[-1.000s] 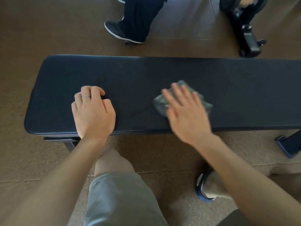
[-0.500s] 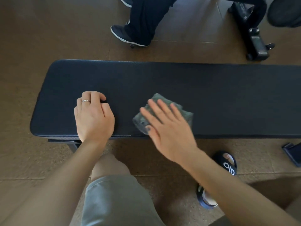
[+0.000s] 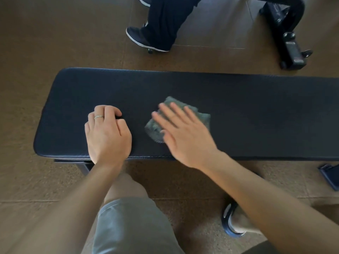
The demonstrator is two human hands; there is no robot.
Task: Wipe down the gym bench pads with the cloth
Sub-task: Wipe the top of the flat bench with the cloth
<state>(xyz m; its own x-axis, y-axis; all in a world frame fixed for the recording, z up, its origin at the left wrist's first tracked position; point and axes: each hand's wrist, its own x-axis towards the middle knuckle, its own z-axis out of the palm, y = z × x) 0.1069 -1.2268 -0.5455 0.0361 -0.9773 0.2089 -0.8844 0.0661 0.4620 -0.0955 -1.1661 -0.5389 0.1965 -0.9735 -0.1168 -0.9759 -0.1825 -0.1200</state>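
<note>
A long black bench pad (image 3: pixel 256 107) runs left to right across the view. A crumpled grey-green cloth (image 3: pixel 153 130) lies on it left of the middle. My right hand (image 3: pixel 185 136) presses flat on the cloth with fingers spread, blurred by motion, and covers most of it. My left hand (image 3: pixel 108 134), a ring on one finger, rests on the pad near its left end with fingers curled under, holding nothing. A hand's width of bare pad separates the two hands.
Another person's dark trouser leg and shoe (image 3: pixel 146 39) stand on the floor beyond the bench. A black equipment base (image 3: pixel 289 44) sits at the far right. A dark blue object (image 3: pixel 330 176) lies near the right edge. My knee and my shoe (image 3: pixel 231 222) are below the bench.
My right hand has slid the cloth leftward along the pad toward my left hand, then a little away from the near edge. My left hand has stayed in place.
</note>
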